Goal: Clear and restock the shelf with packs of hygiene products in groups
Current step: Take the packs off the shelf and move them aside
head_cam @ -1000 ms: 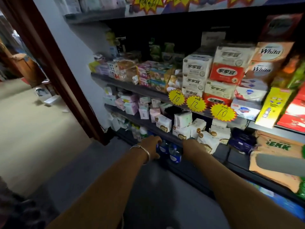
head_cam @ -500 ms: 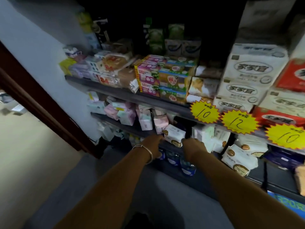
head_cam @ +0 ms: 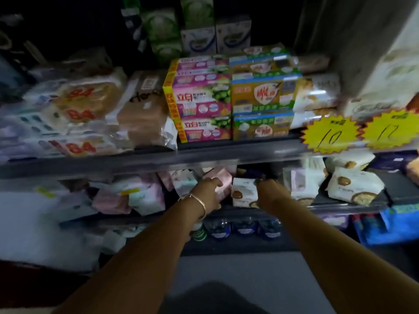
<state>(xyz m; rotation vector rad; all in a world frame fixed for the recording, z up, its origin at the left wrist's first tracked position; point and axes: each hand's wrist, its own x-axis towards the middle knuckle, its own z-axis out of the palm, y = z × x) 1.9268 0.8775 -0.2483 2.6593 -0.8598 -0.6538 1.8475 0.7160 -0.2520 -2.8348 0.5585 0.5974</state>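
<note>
Head view: left hand (head_cam: 207, 192) with fingers spread around a pink pack (head_cam: 221, 184) and right hand (head_cam: 271, 192), grip unclear, touching a white pack (head_cam: 243, 194) standing upright between both hands on the middle shelf (head_cam: 340, 208).

From my feed, both forearms are bare, with no sleeves reaching into view. The left wrist wears a thin, round metal bangle (head_cam: 199, 201), pale and shiny. I see no rings or gloves on either hand.
</note>
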